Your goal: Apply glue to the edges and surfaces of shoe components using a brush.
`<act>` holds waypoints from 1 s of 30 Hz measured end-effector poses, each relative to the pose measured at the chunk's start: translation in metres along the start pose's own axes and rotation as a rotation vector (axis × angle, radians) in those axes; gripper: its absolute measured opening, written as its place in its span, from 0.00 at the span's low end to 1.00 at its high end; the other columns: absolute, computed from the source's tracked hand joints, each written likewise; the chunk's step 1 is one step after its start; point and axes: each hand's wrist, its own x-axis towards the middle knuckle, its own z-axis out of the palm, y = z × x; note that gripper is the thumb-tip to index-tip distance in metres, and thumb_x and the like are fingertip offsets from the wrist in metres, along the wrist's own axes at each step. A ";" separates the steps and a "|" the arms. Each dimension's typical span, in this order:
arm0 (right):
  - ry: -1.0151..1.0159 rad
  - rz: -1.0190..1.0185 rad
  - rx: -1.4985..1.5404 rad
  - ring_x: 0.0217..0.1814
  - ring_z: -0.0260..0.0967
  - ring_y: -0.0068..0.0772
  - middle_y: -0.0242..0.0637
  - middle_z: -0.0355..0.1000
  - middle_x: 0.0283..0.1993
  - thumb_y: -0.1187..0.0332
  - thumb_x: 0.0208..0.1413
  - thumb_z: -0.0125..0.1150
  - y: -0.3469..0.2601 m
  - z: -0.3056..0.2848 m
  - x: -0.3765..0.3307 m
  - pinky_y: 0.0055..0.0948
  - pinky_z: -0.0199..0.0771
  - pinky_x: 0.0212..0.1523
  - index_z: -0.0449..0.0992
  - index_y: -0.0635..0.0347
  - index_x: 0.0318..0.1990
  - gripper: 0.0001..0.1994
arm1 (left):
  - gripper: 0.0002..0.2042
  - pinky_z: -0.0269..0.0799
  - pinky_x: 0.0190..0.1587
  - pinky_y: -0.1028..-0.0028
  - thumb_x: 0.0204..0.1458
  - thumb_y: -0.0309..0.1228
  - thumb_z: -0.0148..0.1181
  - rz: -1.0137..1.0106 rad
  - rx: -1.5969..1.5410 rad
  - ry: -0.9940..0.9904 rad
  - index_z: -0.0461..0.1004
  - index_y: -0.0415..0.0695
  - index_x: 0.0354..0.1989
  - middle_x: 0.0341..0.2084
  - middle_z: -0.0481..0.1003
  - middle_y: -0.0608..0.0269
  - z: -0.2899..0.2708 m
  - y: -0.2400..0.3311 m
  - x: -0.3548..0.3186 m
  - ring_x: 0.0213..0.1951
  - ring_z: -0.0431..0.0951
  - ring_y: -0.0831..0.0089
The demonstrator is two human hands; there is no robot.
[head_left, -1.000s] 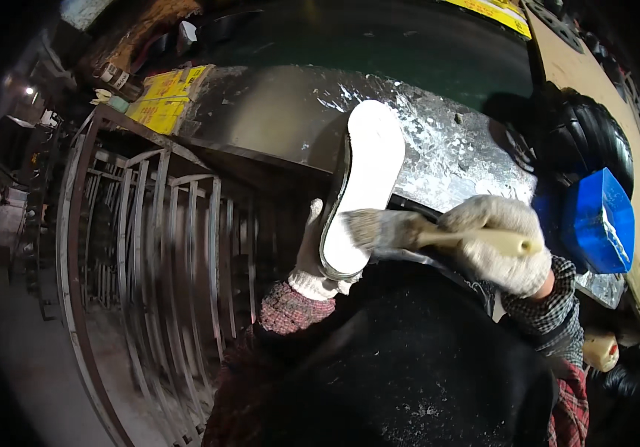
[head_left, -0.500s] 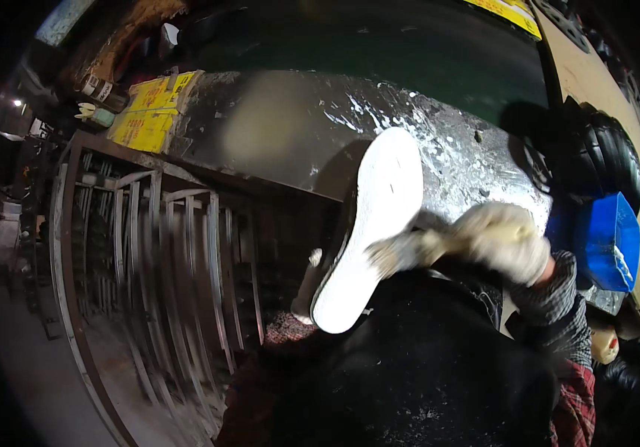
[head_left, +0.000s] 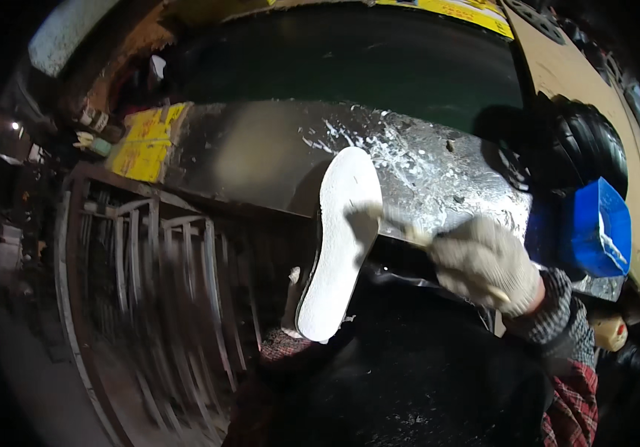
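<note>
A long white shoe sole (head_left: 336, 242) with a dark edge is held out over the bench's near edge, its wider end pointing away from me. My left hand (head_left: 291, 302) grips the narrow end from the left and below; a light gloved thumb shows beside the edge, and the other fingers are hidden under the sole. In a pale knitted glove, my right hand (head_left: 487, 266) is closed round the handle of a brush (head_left: 403, 227). The brush's bristles, smeared by motion, lie at the sole's right edge, around its middle.
The dark bench (head_left: 260, 156) is splashed with white to the right of the sole. At the right stand a blue tub (head_left: 601, 229) with white residue and a black ribbed round object (head_left: 588, 149). A metal rack (head_left: 148, 246) stands at lower left; yellow printed sheets (head_left: 141, 141) lie on the bench's left end.
The sole now appears further left and more upright in view. My right hand and brush have shifted, with the bristles going from the sole's lower part up to its middle right edge.
</note>
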 end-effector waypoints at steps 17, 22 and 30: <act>1.629 0.379 0.043 0.40 0.67 0.23 0.36 0.70 0.46 0.65 0.66 0.46 0.002 -0.131 -0.230 0.22 0.67 0.43 0.67 0.67 0.57 0.17 | 0.16 0.77 0.46 0.68 0.58 0.37 0.58 0.729 0.401 0.333 0.67 0.35 0.45 0.40 0.70 0.48 0.117 0.113 0.143 0.41 0.75 0.60; 1.656 0.409 0.041 0.36 0.63 0.22 0.37 0.71 0.40 0.62 0.66 0.46 -0.003 -0.129 -0.262 0.21 0.63 0.39 0.67 0.66 0.56 0.18 | 0.18 0.76 0.32 0.75 0.63 0.34 0.47 0.064 0.720 0.220 0.57 0.42 0.59 0.42 0.72 0.59 0.170 -0.034 0.270 0.32 0.75 0.69; 1.477 0.589 -0.092 0.32 0.65 0.21 0.38 0.72 0.35 0.65 0.61 0.54 -0.035 -0.134 -0.254 0.19 0.64 0.33 0.70 0.68 0.52 0.17 | 0.10 0.59 0.13 0.80 0.56 0.39 0.60 0.006 0.998 0.397 0.69 0.47 0.34 0.12 0.60 0.73 0.210 -0.114 0.313 0.10 0.60 0.84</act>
